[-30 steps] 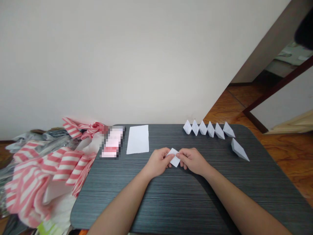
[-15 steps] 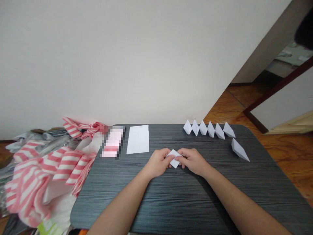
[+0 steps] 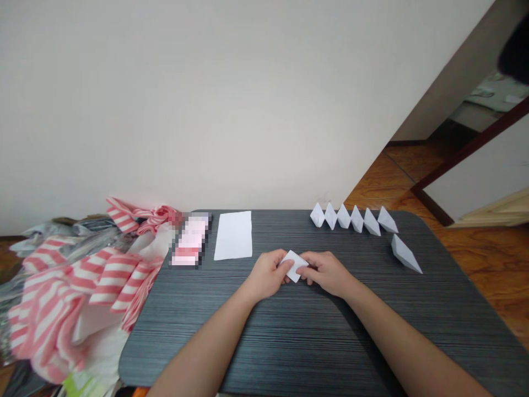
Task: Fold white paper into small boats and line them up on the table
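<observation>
Between my two hands is a small folded white paper [image 3: 295, 267], diamond-shaped as I see it. My left hand [image 3: 268, 274] pinches its left corner, thumb on top and fingers underneath. At the right corner my right hand [image 3: 325, 271] grips it the same way. The fingertips below the paper are partly hidden. Toward the back right of the table stand several folded paper boats [image 3: 343, 216] side by side in a row. One more paper boat [image 3: 406, 253] sits apart, nearer to me on the right.
A stack or sheet of white paper [image 3: 233, 236] lies on the dark table [image 3: 289, 342], left of my hands. Beside it is a blurred-out phone-like object [image 3: 190, 240]. Red-and-white striped cloth [image 3: 49, 309] is heaped off the left edge. A wall [image 3: 227, 110] rises behind the table.
The folded paper has turned slightly and tilted between my fingers. Both hands keep their hold in nearly the same place; the boats and the flat paper have not moved.
</observation>
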A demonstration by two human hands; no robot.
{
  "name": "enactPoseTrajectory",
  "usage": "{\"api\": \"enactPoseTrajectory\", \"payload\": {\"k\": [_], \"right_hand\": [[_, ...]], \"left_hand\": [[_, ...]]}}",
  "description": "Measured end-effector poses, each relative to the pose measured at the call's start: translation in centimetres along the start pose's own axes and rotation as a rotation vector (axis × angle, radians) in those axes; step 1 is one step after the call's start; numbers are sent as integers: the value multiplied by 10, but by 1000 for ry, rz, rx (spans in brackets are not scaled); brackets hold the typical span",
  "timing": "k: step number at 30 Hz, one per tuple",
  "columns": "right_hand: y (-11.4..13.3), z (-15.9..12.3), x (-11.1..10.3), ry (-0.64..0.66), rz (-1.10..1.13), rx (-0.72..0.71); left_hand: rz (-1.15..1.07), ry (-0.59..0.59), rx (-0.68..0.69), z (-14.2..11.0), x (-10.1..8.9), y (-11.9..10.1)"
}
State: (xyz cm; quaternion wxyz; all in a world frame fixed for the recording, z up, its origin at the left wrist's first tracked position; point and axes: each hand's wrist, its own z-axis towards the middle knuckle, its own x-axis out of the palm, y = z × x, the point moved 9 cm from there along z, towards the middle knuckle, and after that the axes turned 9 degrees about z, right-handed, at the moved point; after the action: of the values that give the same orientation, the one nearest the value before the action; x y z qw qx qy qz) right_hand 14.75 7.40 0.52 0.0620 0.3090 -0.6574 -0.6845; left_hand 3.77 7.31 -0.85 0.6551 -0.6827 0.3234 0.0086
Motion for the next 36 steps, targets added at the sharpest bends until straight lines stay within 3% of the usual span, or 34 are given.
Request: {"api": "enactPoseTrajectory", "payload": {"k": [17, 28, 36], "right_hand": [[-3, 0, 1, 9, -14, 29], [-14, 0, 3, -12, 171, 125], [-12, -2, -5, -40, 89, 93]], "left_hand": [[-39, 15, 3, -1, 0, -4], [-49, -9, -4, 0, 0, 2], [-109, -15, -19, 1, -2, 4]]}}
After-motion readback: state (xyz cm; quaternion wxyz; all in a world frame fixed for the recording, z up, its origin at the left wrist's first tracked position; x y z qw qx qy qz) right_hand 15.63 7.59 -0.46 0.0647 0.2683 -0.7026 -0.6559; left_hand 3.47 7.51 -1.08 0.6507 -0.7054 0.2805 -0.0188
